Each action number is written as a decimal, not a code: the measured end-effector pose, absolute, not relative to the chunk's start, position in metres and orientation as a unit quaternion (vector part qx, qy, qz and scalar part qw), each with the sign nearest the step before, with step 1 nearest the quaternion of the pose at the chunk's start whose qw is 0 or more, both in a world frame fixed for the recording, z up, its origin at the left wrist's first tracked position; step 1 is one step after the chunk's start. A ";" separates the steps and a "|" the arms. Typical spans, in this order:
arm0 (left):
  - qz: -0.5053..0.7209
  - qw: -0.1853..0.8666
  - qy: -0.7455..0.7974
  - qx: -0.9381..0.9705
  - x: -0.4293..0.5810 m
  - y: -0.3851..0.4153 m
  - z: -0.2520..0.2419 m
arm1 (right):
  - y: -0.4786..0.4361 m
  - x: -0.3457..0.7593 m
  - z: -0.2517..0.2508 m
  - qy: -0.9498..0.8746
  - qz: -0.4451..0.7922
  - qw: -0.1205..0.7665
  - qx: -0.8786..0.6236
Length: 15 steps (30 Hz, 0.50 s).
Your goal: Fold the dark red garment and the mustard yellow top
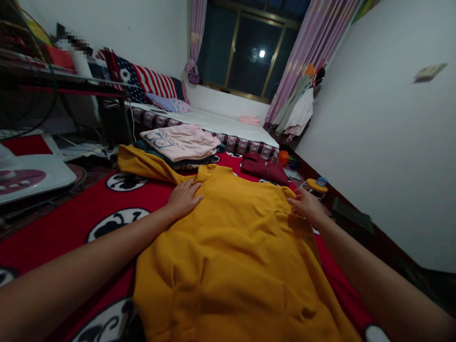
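A mustard-yellow long-sleeved top (228,237) lies spread over a red blanket (153,194) with white-and-black round patterns. Its collar points away from me, and one sleeve (146,161) stretches out to the left. My left hand (184,197) rests on the shoulder at the base of that sleeve, fingers extended over the cloth. At the opposite shoulder, my right hand (306,204) has its fingers closed on the edge of the fabric. The other sleeve is mostly out of sight. Soft wrinkles run across the body of the top.
Beyond the left sleeve sits a stack of folded clothes with a pink shirt (181,141) uppermost. A folded maroon garment (265,168) lies behind the right shoulder. Farther back is a bed (213,118) under a window. A cluttered desk (71,76) stands left; a yellow stool (317,185) right.
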State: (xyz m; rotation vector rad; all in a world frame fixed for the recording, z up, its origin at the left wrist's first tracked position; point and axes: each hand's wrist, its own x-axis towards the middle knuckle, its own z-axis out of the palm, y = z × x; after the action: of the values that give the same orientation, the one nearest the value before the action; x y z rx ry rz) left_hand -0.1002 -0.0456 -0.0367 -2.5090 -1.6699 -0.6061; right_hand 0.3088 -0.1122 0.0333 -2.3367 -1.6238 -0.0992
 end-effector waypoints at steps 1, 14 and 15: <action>-0.203 0.038 -0.547 -0.811 -0.101 -0.044 -0.034 | -0.108 0.301 0.030 -0.576 -0.021 0.139 -0.805; -0.117 -0.076 -0.631 -0.763 -0.075 0.014 0.007 | -0.065 0.283 0.009 -0.533 0.027 0.061 -0.843; -0.108 -0.078 -0.619 -0.774 -0.072 0.013 0.005 | -0.066 0.282 0.011 -0.540 0.036 0.055 -0.839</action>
State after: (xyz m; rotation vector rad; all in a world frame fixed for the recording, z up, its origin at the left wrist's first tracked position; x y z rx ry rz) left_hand -0.0725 0.0130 0.0049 -2.5604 -2.0481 -0.3588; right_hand 0.2819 -0.0655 0.0107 -2.5478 -1.6408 0.1097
